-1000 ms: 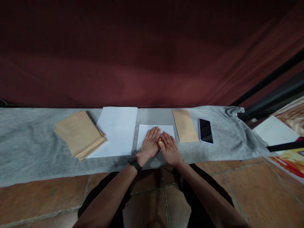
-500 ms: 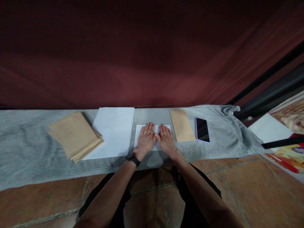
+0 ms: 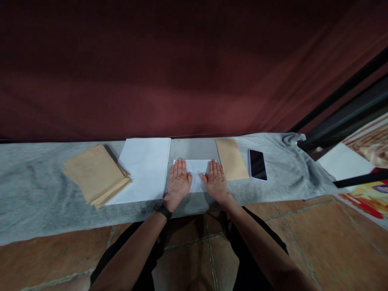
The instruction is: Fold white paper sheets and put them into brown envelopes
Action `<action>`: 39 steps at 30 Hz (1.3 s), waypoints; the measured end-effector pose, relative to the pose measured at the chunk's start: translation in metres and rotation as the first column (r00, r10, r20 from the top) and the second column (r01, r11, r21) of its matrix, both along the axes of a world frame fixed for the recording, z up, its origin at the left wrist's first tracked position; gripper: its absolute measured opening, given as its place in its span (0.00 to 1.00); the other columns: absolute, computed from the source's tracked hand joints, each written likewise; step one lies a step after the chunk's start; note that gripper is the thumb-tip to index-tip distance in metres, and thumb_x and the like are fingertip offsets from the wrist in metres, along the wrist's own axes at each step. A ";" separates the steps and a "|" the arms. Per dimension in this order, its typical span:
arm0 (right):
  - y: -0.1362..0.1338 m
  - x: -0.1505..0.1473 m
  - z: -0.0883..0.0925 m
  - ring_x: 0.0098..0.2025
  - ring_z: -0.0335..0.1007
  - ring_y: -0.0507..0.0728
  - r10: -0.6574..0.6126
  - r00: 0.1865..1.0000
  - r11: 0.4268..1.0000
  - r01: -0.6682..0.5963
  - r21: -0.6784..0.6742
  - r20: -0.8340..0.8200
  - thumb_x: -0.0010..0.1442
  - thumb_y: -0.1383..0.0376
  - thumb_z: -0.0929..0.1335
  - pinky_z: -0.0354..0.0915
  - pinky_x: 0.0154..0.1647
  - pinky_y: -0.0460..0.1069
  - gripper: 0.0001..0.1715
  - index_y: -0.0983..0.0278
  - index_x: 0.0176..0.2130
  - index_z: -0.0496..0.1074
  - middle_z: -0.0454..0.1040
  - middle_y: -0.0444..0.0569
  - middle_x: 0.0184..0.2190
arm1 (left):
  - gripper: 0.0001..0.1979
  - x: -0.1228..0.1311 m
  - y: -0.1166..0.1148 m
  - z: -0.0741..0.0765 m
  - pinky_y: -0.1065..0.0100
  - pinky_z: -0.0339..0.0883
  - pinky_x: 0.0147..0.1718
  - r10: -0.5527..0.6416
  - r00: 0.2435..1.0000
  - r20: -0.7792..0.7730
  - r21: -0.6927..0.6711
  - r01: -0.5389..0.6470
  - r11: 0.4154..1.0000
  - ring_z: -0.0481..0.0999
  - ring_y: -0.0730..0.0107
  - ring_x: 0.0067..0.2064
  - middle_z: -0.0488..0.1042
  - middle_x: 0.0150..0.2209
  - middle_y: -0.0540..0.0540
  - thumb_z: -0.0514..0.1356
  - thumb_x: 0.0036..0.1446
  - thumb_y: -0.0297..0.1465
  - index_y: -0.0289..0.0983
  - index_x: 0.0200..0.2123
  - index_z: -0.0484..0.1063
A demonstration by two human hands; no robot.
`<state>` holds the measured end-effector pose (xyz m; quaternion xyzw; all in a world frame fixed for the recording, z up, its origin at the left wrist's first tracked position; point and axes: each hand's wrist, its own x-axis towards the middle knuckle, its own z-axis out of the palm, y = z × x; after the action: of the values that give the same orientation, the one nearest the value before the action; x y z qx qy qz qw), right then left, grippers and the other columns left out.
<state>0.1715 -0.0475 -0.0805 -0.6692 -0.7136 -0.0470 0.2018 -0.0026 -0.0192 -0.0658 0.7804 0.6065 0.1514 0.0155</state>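
Observation:
A folded white sheet lies on the grey cloth in front of me. My left hand lies flat on its left end, fingers stretched out, with a black band on the wrist. On the sheet's right end my right hand presses flat the same way. Neither hand holds anything. A strip of the white sheet shows between the two hands.
Left of the hands lies a stack of white paper, and further left a pile of brown envelopes. A single brown envelope and a dark phone lie to the right. Dark red cloth hangs behind; tiled floor lies below.
Both hands were side by side at the middle of the sheet. They have slid apart, left hand to the left end and right hand to the right end.

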 end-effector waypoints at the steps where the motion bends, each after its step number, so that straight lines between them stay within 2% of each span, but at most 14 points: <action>1: -0.002 0.001 -0.001 0.73 0.48 0.70 0.000 1.000 1.000 0.000 0.014 -0.003 0.73 0.49 0.56 0.52 0.69 0.67 0.45 0.80 0.71 0.47 0.51 0.73 0.71 | 0.33 -0.001 -0.002 -0.001 0.47 0.48 0.70 0.007 1.000 0.004 0.005 -0.007 1.000 0.47 0.50 0.74 0.51 0.71 0.28 0.46 0.66 0.32 0.20 0.69 0.52; 7: -0.023 -0.001 0.003 0.74 0.46 0.69 0.022 1.000 0.999 -0.021 0.044 -0.018 0.73 0.51 0.57 0.51 0.70 0.67 0.43 0.78 0.72 0.45 0.50 0.70 0.71 | 0.33 -0.008 -0.021 0.000 0.45 0.49 0.69 0.031 0.999 0.030 0.059 -0.033 0.998 0.45 0.48 0.74 0.51 0.72 0.28 0.47 0.67 0.34 0.22 0.71 0.48; 12: -0.047 -0.013 0.012 0.74 0.46 0.63 0.260 0.966 0.965 -0.260 -0.029 -0.012 0.74 0.55 0.55 0.52 0.72 0.61 0.36 0.72 0.72 0.50 0.52 0.61 0.72 | 0.31 -0.004 -0.044 0.004 0.47 0.47 0.70 -0.133 0.991 0.008 0.070 0.132 0.989 0.44 0.55 0.74 0.50 0.73 0.33 0.44 0.69 0.31 0.27 0.72 0.45; 15: -0.055 -0.014 0.013 0.74 0.48 0.62 0.302 0.953 0.952 -0.302 -0.043 0.000 0.74 0.54 0.55 0.51 0.73 0.60 0.36 0.73 0.71 0.54 0.54 0.61 0.71 | 0.30 -0.002 -0.053 0.003 0.48 0.48 0.70 -0.178 0.984 -0.010 0.029 0.178 0.984 0.45 0.57 0.74 0.51 0.72 0.34 0.43 0.70 0.32 0.28 0.72 0.47; 24: -0.064 0.010 0.012 0.72 0.52 0.67 0.212 0.976 0.977 -0.211 -0.025 0.043 0.72 0.49 0.58 0.56 0.70 0.62 0.42 0.76 0.71 0.52 0.56 0.67 0.70 | 0.32 -0.020 -0.054 0.000 0.46 0.51 0.69 -0.105 0.994 0.007 0.050 0.105 0.993 0.49 0.50 0.73 0.50 0.72 0.29 0.45 0.71 0.39 0.25 0.71 0.51; 27: -0.066 0.019 0.015 0.71 0.53 0.68 0.174 0.984 0.984 -0.173 -0.029 0.029 0.72 0.50 0.58 0.57 0.68 0.63 0.41 0.75 0.71 0.51 0.56 0.66 0.70 | 0.32 -0.024 -0.055 0.000 0.46 0.52 0.68 -0.088 0.996 0.010 0.049 0.087 0.995 0.50 0.49 0.73 0.51 0.72 0.29 0.45 0.71 0.39 0.25 0.70 0.51; 29: -0.064 0.025 0.020 0.69 0.57 0.68 0.129 0.992 0.990 -0.129 -0.054 0.000 0.73 0.52 0.57 0.59 0.66 0.63 0.38 0.74 0.71 0.53 0.60 0.66 0.68 | 0.33 -0.025 -0.055 0.000 0.46 0.53 0.68 -0.083 0.997 0.008 0.045 0.082 0.996 0.50 0.48 0.73 0.51 0.72 0.28 0.44 0.71 0.40 0.24 0.70 0.51; 34: -0.047 0.028 0.044 0.55 0.71 0.68 -0.064 0.997 0.974 0.054 -0.220 -0.039 0.71 0.54 0.60 0.67 0.56 0.59 0.33 0.73 0.65 0.62 0.73 0.67 0.56 | 0.36 -0.024 -0.054 0.000 0.46 0.53 0.68 -0.069 0.998 0.008 0.044 0.068 0.997 0.51 0.47 0.73 0.53 0.71 0.28 0.46 0.70 0.45 0.25 0.70 0.51; 39: -0.032 0.027 0.061 0.52 0.75 0.66 -0.183 0.983 0.884 0.150 -0.443 -0.032 0.68 0.55 0.65 0.68 0.50 0.54 0.32 0.72 0.63 0.64 0.74 0.66 0.54 | 0.37 -0.024 -0.054 -0.001 0.46 0.54 0.68 -0.069 0.998 0.007 0.045 0.068 0.997 0.51 0.46 0.73 0.54 0.71 0.28 0.45 0.70 0.47 0.24 0.70 0.52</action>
<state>0.1980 -0.0795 -0.0191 -0.7575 -0.6378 0.1222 0.0672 -0.0265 -0.0729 -0.0666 0.8001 0.5759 0.1677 0.0057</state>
